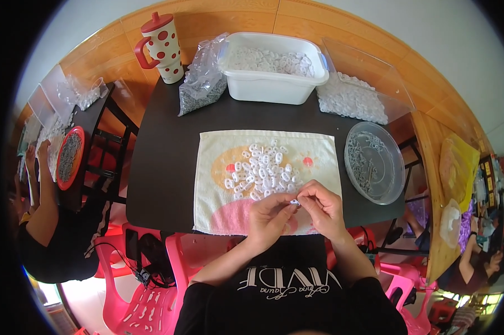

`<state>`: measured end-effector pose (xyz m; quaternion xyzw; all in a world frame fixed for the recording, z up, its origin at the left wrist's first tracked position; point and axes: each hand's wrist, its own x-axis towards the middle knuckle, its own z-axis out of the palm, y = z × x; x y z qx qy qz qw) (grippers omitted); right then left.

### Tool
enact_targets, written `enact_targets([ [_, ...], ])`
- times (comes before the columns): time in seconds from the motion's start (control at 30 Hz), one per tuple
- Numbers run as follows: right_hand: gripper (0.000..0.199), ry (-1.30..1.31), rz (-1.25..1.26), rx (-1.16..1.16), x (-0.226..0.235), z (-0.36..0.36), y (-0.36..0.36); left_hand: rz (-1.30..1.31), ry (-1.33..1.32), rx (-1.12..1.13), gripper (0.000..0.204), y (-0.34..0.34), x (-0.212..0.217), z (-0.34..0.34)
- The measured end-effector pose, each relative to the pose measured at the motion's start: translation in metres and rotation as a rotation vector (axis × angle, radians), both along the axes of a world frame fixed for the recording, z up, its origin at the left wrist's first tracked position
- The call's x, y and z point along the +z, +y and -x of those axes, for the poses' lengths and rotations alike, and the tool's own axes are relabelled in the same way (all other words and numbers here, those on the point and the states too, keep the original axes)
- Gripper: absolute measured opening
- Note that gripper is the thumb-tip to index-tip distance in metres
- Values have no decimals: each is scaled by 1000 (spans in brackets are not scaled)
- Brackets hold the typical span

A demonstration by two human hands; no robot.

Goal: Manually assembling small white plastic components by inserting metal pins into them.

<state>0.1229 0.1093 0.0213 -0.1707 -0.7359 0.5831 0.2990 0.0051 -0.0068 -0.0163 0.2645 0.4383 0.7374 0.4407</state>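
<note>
A small white plastic piece (295,202) is pinched between the fingertips of my left hand (270,219) and my right hand (322,211). Both hands are closed and meet at the near edge of a cream towel (211,162) with orange and pink patterns. Just beyond my fingers lies a loose heap of similar white plastic pieces (263,170), rounded and with dark holes. Whether the right fingers also hold a tiny grey part cannot be made out. To the right of the towel stands a round clear tub (396,173) with small grey metal parts (362,167) inside.
At the back of the dark table (162,145) stand a dotted tumbler (163,50), a bag of grey parts (201,84), a white bin (271,89) of white pieces and a clear bag (352,100). A person (45,195) works at left beside a red tray (62,180). Pink chairs (151,301) stand nearby.
</note>
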Motion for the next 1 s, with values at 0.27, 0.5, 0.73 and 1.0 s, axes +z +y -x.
enact_targets([
  [0.27, 3, -67, -320, -12, 0, 2, 0, -52, 6, 29, 30, 0, 2, -1],
  [0.5, 5, -103, -445, -20, 1, 3, -1, -86, 57, 33, 34, -2, 2, -4],
  [0.73, 9, -96, -54, -214, 14, -16, 22, -101, 68, 58, 26, 3, -5, -3],
  [1.0, 27, -395, -824, -192, 0, -17, 33, -51, 78, 45, 21, 3, -7, -1],
])
